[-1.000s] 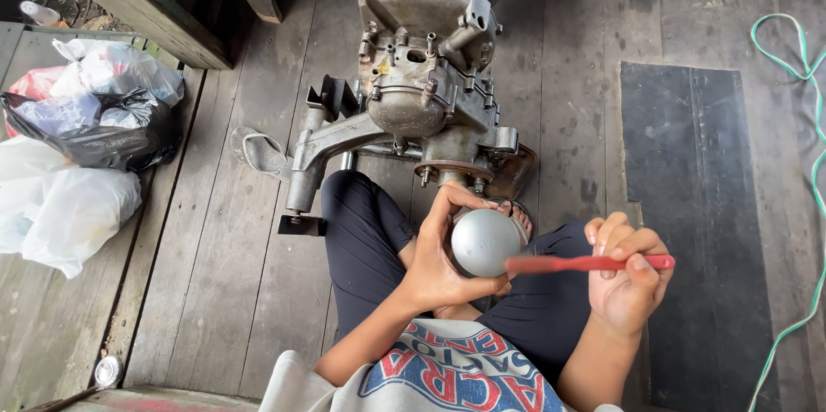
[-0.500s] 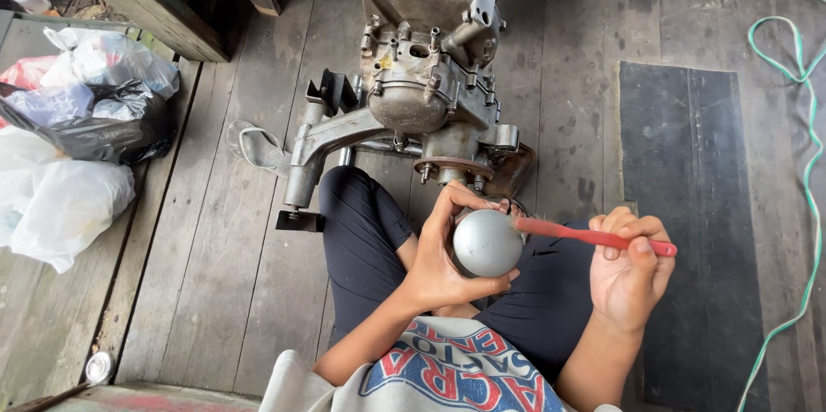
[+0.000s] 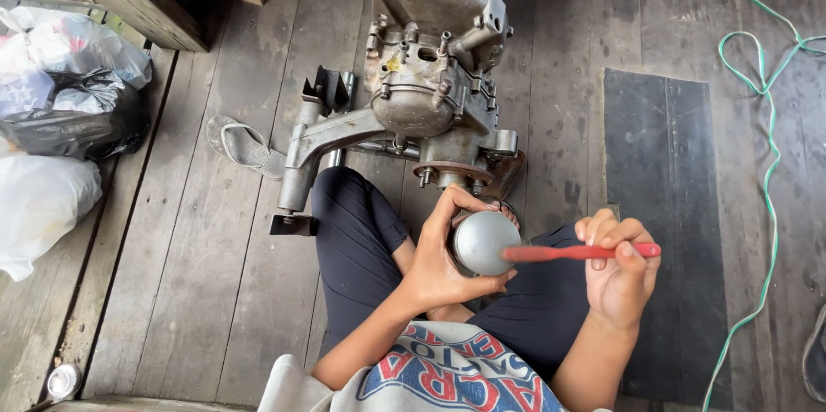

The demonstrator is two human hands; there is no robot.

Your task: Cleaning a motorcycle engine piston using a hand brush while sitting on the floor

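a rounded, dull grey metal part with a smooth domed top point(image 3: 486, 242) sits cupped in the left hand point(image 3: 439, 264), fingers curled over its far side and thumb under its near edge, held above the lap just in front of the engine. its dome faces up toward the camera. a slim red plastic toothbrush point(image 3: 578, 252) lies nearly level, pinched in the right hand point(image 3: 621, 273) at its handle end, its head end resting on the dome's right side, slightly blurred.

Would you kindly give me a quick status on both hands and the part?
Left hand gripping round grey metal part. Right hand holding red brush, tip on the part. Engine casing just ahead on plank floor; nothing blocking.
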